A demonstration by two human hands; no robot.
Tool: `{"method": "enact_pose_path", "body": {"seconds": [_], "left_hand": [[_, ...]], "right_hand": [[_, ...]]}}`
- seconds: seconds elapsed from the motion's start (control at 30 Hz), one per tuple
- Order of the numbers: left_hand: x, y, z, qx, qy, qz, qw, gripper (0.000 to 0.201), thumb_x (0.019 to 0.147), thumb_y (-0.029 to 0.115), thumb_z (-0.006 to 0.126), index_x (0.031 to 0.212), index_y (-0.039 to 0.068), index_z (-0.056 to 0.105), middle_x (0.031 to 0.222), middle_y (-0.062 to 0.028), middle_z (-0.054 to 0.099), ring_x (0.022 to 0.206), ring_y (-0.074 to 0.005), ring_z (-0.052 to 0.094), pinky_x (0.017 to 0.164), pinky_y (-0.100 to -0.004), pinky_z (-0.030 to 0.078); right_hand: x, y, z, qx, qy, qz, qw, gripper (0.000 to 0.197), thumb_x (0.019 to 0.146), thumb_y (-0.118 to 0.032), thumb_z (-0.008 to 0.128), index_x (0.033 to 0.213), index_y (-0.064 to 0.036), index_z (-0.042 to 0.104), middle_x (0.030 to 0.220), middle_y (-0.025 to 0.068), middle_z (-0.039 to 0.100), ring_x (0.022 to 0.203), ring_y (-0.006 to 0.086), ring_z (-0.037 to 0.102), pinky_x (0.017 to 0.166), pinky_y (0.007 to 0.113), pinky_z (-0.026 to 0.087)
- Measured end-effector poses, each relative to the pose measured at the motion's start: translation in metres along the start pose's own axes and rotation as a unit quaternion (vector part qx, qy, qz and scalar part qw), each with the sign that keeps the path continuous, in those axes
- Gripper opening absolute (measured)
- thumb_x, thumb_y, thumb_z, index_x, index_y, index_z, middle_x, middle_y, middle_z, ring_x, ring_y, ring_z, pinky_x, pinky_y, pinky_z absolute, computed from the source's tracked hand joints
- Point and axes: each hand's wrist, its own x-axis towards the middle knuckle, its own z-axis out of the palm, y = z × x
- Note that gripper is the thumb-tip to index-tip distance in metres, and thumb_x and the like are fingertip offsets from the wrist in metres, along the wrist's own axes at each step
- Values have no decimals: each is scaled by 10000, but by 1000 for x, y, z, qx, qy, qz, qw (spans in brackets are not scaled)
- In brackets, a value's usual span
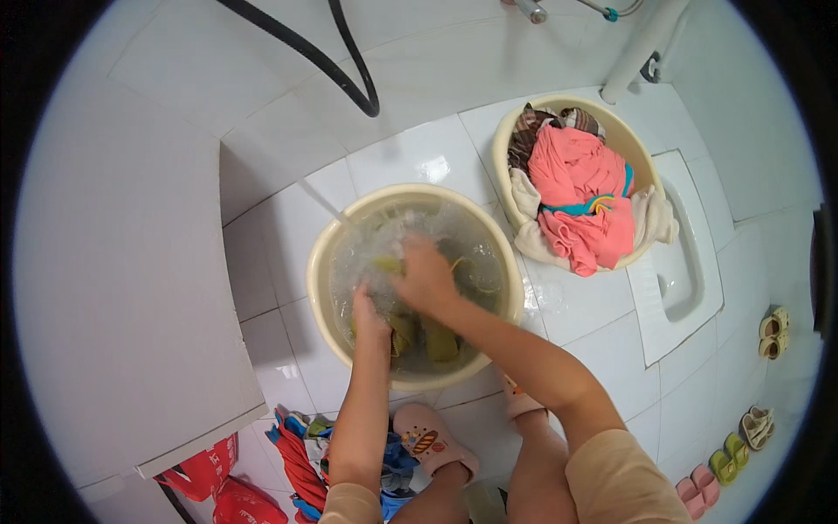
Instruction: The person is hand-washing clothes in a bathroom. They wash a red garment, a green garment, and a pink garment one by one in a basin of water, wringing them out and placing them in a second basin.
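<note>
Here we are at the near basin (513, 301), full of churning water, with the green cloth (441, 341) lying partly under the surface! The left hand (365, 304) is in on the left, fingers lost in the splash, so I cannot tell how tight its grip is; the right hand (426, 275) comes across, blurred, its fingers bent beside the green, and whether they close on it I cannot tell. Washing looks under way, this piece not finished. Over to the far right, pink clothes (576, 166) are piled in a second basin (644, 153), and coloured clothes (292, 450) lie on the floor, near left; washed or waiting, no telling
</note>
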Motion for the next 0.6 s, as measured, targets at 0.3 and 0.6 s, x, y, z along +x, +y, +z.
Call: {"method": "enact_pose_path", "body": {"seconds": [0.3,0.6], "left_hand": [[-44,30,40,-236,-327,-80,912,482,920,501,311,1089,87,492,1082,-87,534,1023,-249,511,889,-365,413],[-54,37,25,17,-79,-10,997,312,841,332,583,973,58,514,927,-117,594,823,-262,590,768,-407,474]], "right_hand": [[-39,-62,-9,60,-24,-314,947,327,549,-238,680,787,-58,544,818,85,531,844,258,523,688,360,461],[31,14,-50,-97,-55,-47,993,332,669,-297,644,900,-65,585,948,135,587,942,293,541,746,407,459]]}}
